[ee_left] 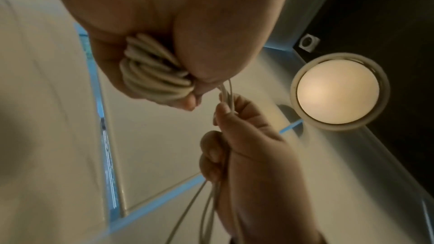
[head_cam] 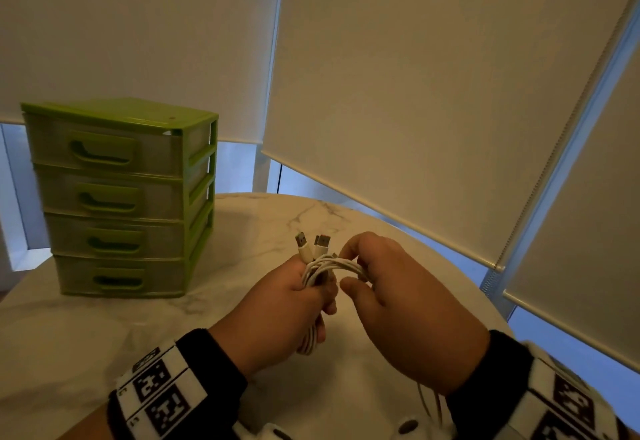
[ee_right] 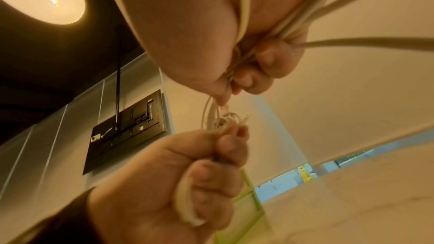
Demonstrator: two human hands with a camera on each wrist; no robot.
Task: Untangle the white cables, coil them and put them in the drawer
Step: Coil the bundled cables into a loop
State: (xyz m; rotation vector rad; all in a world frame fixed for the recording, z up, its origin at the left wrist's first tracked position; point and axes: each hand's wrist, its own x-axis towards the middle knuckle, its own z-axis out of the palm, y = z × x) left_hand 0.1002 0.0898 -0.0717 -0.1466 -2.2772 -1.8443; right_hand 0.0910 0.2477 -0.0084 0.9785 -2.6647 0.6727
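I held the bundle of white cables (head_cam: 317,275) above the marble table (head_cam: 86,335), both hands close together at the middle of the head view. My left hand (head_cam: 277,311) was fisted round the coiled loops, fingers curled tight about them; from the left wrist camera the stacked turns (ee_left: 152,73) showed packed between palm and fingers. Two USB plugs (head_cam: 313,244) stuck up out of the top of that fist, toward twelve o'clock. My right hand (head_cam: 408,304), at three o'clock from the left, pinched strands running across the top of the bundle, with its thumb just below them. Loose lengths of cable (ee_left: 206,209) trailed from that hand down past the wrist. The green drawer unit (head_cam: 121,197) stood on the table at ten o'clock from my hands, well apart from them, all four drawers pushed in. Roller blinds (head_cam: 433,93) hung behind the table, and a round ceiling lamp (ee_left: 338,92) glowed overhead.
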